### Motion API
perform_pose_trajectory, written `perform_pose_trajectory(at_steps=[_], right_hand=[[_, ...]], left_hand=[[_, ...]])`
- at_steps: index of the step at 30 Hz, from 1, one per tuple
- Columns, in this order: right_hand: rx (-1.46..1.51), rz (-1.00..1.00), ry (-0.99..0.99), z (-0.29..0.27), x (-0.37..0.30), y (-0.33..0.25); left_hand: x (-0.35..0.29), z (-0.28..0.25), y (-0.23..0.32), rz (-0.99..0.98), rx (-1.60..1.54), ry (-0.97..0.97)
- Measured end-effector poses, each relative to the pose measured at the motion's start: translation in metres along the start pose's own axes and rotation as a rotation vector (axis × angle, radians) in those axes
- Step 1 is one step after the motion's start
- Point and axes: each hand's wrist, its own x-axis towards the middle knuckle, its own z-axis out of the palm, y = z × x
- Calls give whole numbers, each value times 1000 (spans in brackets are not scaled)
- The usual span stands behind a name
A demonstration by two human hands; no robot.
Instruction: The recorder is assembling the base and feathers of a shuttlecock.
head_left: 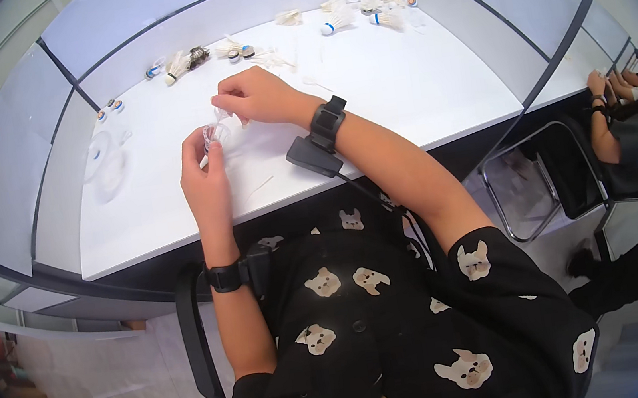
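Feathers are what I have in hand here: a white shuttlecock (218,134) held just above the near-left part of the white desk (417,89). My left hand (203,174) cups it from below, its fingers (191,147) curled about the skirt, and my right hand (253,95) comes over the top with its fingers pinched together on the upper feathers. I judge the thing very light and fragile; the vanes would bend or snap under a squeeze, so the firmer place to grip is the rounded cork end, with only a light pinch on any single feather. That cork end is hidden behind my left palm, and I cannot tell which way it points. Along the far edge lie more shuttlecocks (336,19) and loose feathers (272,60), blurred and small. A clear plastic piece (106,158) left of my hands is hard to make out. At the right rim a seated person (633,133) is partly cut off.
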Motion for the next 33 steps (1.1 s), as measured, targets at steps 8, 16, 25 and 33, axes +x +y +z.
perform_pose_trajectory(at_steps=[8, 16, 25, 33], right_hand=[[21, -2, 17, 2, 0, 1], [-18, -3, 63, 4, 4, 9], [-286, -9, 197, -5, -1, 16], [-540, 3, 316, -32, -53, 6]], left_hand=[[-4, -1, 6, 1, 7, -2], [-2, -2, 9, -1, 82, -43], [0, -3, 6, -28, 108, -69], [-2, -3, 3, -32, 69, -102]])
